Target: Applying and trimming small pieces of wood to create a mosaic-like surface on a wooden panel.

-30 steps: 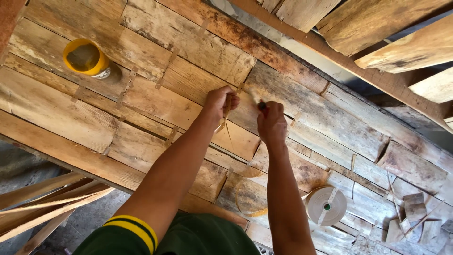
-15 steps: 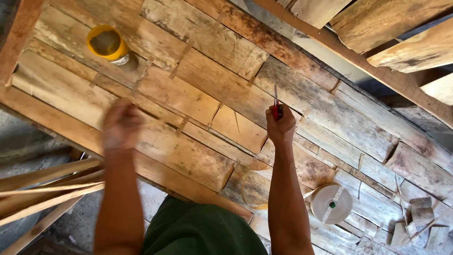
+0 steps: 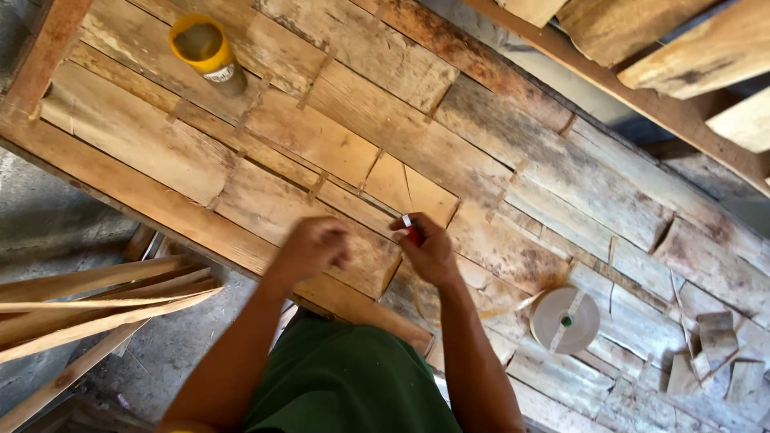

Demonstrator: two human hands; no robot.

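Red-handled small tool (image 3: 411, 232), slim, with a pale metal tip, sits in the right hand (image 3: 429, 250) above the worn plank surface (image 3: 513, 172). Right fingers closed around its handle; only the upper end and tip show, the rest is hidden in the fist. What kind of tool it is cannot be told.

Left hand (image 3: 314, 247) just beside the right, motion-blurred; fingers appear curled, and whether they hold anything cannot be told.

Handling judgement: tool looks light and rigid, easy for one hand. The red handle is the place to grip; the thin tip looks pointed or edged, so keep fingers off it. Smooth handle may slip if held loosely.

Containers: yellow round cup-like container (image 3: 204, 46) stands upright near the far left corner of the surface, well apart from both hands. Interior looks dark; contents not discernible.

Other items: pale round spool of flat tape or veneer strip (image 3: 565, 320) lies flat on the surface to the right of the right forearm. Small wooden offcuts (image 3: 706, 353) scattered further right. Long thin wooden slats (image 3: 88, 301) lie below the surface's left edge.
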